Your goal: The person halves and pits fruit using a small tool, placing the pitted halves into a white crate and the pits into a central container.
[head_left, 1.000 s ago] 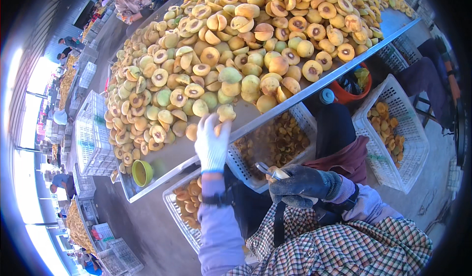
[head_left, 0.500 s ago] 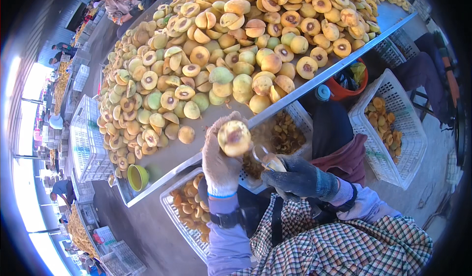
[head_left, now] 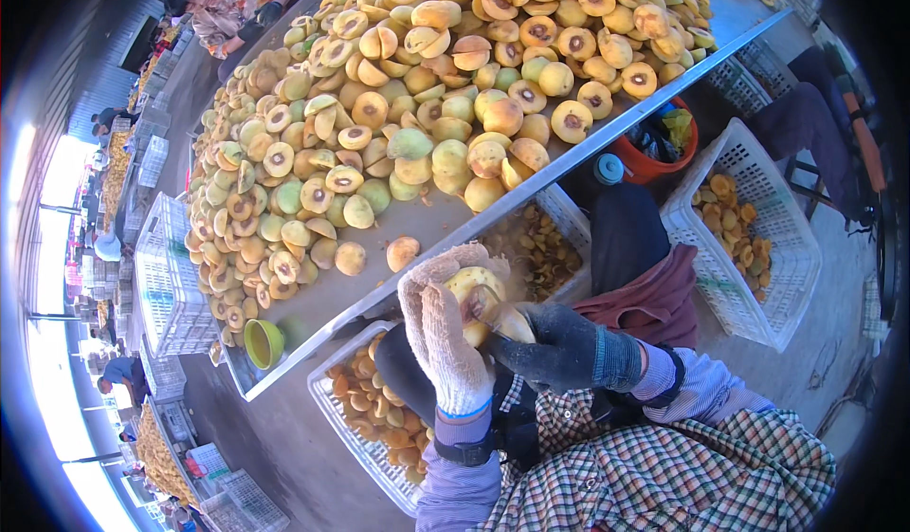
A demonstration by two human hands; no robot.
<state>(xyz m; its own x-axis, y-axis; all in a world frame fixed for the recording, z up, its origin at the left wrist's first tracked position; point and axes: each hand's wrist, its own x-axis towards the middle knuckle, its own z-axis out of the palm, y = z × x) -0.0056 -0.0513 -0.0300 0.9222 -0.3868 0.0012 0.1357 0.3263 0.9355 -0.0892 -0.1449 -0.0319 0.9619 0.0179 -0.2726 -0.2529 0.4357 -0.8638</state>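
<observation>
My left hand [head_left: 438, 328], in a pale knit glove, is closed around a yellow peach half [head_left: 464, 282] above the table's near edge. My right hand [head_left: 573, 344], in a dark glove, grips a pitting tool with a metal loop and a pale handle [head_left: 514, 324]. The tool's loop is at the cut face of the fruit; blur hides how deep it sits. Beyond my hands, a large heap of halved peaches [head_left: 355, 137] covers much of the metal table [head_left: 431, 211]. One loose peach half [head_left: 403, 253] lies near the edge beside my left hand.
A white crate of peach halves [head_left: 322, 390] stands below my left forearm. Another crate [head_left: 574, 217] under the table edge holds brownish scraps. Farther right are a crate [head_left: 791, 247] with fruit pieces and a red bucket [head_left: 654, 167]. A green cup [head_left: 263, 342] sits at the table's left corner.
The tool's loop, apart from the peach half before, has met its cut face. Both hands have come closer together, the left turning and moving slightly down and right. The loose half by it is uncovered.
</observation>
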